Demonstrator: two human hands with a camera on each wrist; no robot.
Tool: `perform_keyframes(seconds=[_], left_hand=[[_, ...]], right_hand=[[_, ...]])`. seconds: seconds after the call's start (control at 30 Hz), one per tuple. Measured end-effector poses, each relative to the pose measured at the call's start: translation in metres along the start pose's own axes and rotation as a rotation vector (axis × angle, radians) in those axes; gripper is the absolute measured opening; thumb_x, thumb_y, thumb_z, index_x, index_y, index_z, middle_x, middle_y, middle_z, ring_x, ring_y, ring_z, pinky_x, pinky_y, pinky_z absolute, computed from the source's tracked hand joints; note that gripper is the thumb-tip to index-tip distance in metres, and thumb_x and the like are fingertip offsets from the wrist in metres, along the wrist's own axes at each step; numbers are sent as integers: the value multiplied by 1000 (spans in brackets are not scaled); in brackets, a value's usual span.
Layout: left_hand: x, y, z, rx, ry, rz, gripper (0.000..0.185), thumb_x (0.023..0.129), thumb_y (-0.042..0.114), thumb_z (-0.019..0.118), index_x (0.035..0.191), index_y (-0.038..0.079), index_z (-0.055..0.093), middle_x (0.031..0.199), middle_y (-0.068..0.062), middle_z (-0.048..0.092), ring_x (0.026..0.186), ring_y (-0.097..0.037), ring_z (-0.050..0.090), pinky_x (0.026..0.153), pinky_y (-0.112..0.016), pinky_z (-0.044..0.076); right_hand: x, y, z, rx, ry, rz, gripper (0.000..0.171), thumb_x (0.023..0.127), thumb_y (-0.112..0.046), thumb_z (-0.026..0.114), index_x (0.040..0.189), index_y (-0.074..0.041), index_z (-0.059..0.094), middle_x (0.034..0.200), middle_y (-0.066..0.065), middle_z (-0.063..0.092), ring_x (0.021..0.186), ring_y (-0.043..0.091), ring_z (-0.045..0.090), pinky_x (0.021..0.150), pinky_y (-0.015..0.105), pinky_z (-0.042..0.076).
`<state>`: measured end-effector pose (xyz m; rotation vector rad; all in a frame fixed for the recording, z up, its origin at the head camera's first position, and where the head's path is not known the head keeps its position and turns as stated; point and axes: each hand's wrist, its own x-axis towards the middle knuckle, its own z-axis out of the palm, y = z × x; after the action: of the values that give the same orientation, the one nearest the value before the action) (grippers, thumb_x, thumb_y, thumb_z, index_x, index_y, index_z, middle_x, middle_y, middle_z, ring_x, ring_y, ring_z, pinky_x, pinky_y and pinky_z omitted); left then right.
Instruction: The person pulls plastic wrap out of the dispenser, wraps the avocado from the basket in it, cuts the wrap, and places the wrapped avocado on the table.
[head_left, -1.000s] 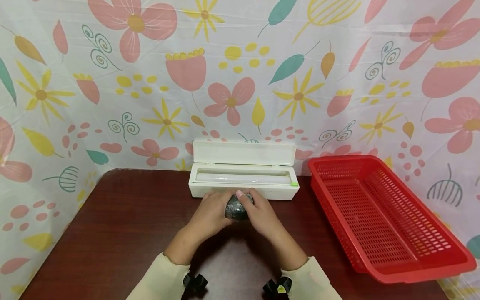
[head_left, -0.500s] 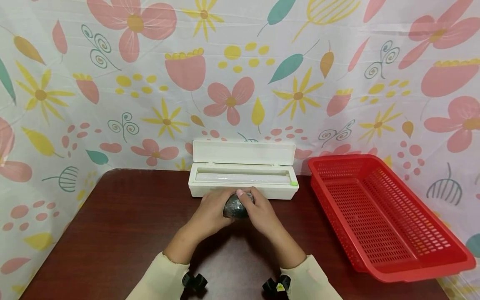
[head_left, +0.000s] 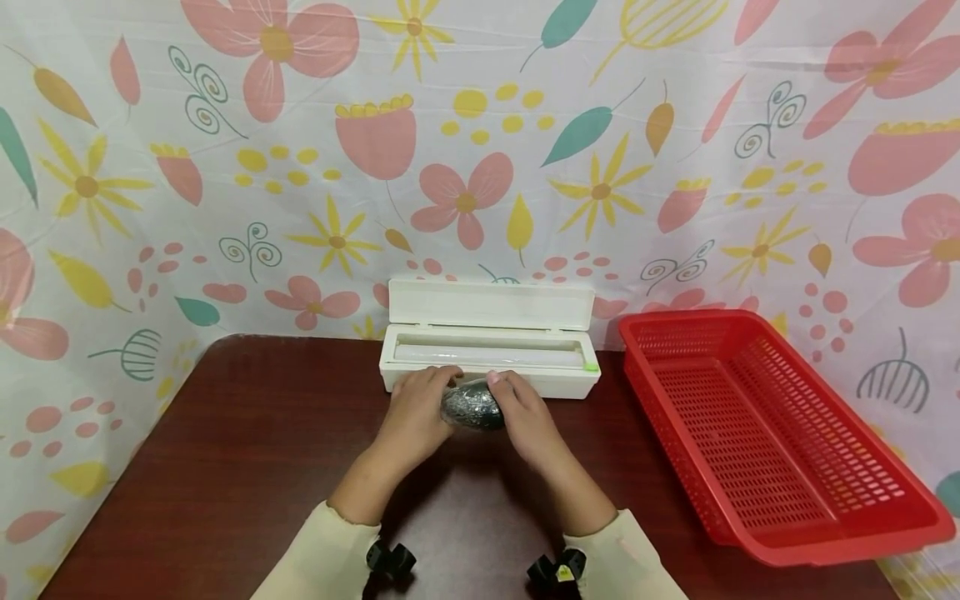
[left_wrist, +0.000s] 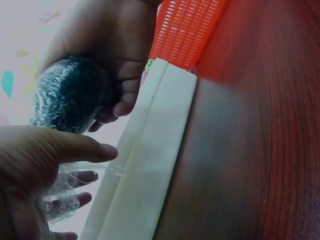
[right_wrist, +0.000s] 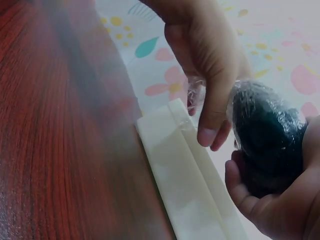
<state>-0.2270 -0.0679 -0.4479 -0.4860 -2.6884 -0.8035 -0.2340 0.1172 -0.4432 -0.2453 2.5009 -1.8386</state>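
A dark rounded object [head_left: 472,406] wrapped in cling film lies sideways between both hands, just in front of the white film dispenser box [head_left: 489,354]. My right hand [head_left: 527,414] cups and grips the wrapped object [right_wrist: 267,132] from the right. My left hand [head_left: 417,411] is at its left end, fingers reaching to the dispenser's front edge. In the left wrist view the left hand [left_wrist: 45,160] has crumpled clear film [left_wrist: 62,197] among its fingers, thumb stretched toward the box [left_wrist: 150,165]. The box lid stands open, and the roll [head_left: 487,353] shows inside.
A red perforated basket [head_left: 780,433] stands on the dark wooden table [head_left: 225,467] to the right, with nothing in it. A flowered cloth [head_left: 300,167] hangs close behind the dispenser and along both sides.
The wrapped object has turned from end-on to lying sideways. Both hands have shifted slightly toward the dispenser. The left fingers now reach its front edge.
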Motion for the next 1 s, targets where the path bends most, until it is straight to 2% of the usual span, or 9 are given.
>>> perform_keyframes(seconds=[0.2, 0.3, 0.43, 0.5, 0.57, 0.63, 0.7, 0.83, 1.0], left_hand=[[3, -5, 5, -49, 56, 48, 19, 78, 23, 84, 84, 23, 66, 88, 5, 72, 91, -16, 68, 92, -43, 48], [4, -8, 7, -135, 57, 72, 30, 76, 22, 84, 66, 25, 56, 71, 10, 65, 73, -8, 62, 75, -30, 50], [5, -10, 8, -234, 52, 94, 37, 73, 17, 85, 58, 24, 51, 61, 12, 57, 62, -4, 51, 63, -22, 48], [5, -10, 8, -232, 51, 90, 27, 73, 16, 85, 65, 24, 61, 69, 12, 65, 68, -4, 58, 69, -24, 51], [5, -9, 7, -232, 26, 55, 19, 74, 14, 86, 85, 21, 72, 86, 7, 73, 83, -10, 67, 83, -31, 53], [4, -8, 3, -244, -20, -10, 40, 76, 12, 85, 113, 19, 73, 111, 1, 74, 103, -18, 68, 93, -39, 52], [4, -6, -2, -273, -49, -76, 60, 80, 11, 82, 136, 20, 63, 132, -4, 66, 122, -25, 62, 104, -47, 47], [2, 0, -13, -374, -9, -176, 57, 89, 10, 69, 144, 21, 56, 145, -3, 54, 131, -26, 55, 100, -48, 48], [1, 8, -21, -526, 68, -278, 36, 101, 15, 56, 136, 17, 63, 135, -2, 62, 115, -25, 63, 92, -44, 53]], right_hand=[[-2, 0, 1, -11, -29, -45, 40, 106, -47, 45, 98, -14, 66, 101, 7, 63, 102, 18, 54, 94, 35, 43], [-3, -1, 1, -28, -38, -50, 39, 106, -46, 44, 99, -15, 66, 99, 7, 64, 100, 18, 55, 93, 35, 44], [-2, -2, -1, -41, -48, -52, 34, 106, -44, 46, 98, -17, 66, 96, 5, 64, 98, 17, 56, 92, 35, 45], [-2, -2, -1, -37, -47, -49, 32, 106, -42, 47, 98, -18, 66, 96, 5, 64, 99, 17, 56, 92, 35, 45], [-1, -3, -2, -33, -30, -34, 32, 106, -43, 48, 99, -17, 66, 98, 6, 64, 100, 18, 56, 92, 35, 44], [0, -5, -5, -42, -7, -12, 34, 105, -45, 48, 103, -17, 66, 102, 6, 65, 103, 19, 56, 92, 36, 44], [1, -4, -8, -66, 27, 16, 37, 104, -50, 48, 109, -18, 66, 112, 6, 66, 107, 22, 57, 95, 39, 44], [3, 0, -14, -104, 76, 59, 46, 102, -59, 45, 122, -21, 63, 123, 7, 64, 111, 25, 56, 98, 46, 44], [4, 2, -16, -96, 87, 56, 48, 103, -60, 43, 126, -22, 60, 96, 13, 56, 96, 28, 53, 89, 43, 43]])
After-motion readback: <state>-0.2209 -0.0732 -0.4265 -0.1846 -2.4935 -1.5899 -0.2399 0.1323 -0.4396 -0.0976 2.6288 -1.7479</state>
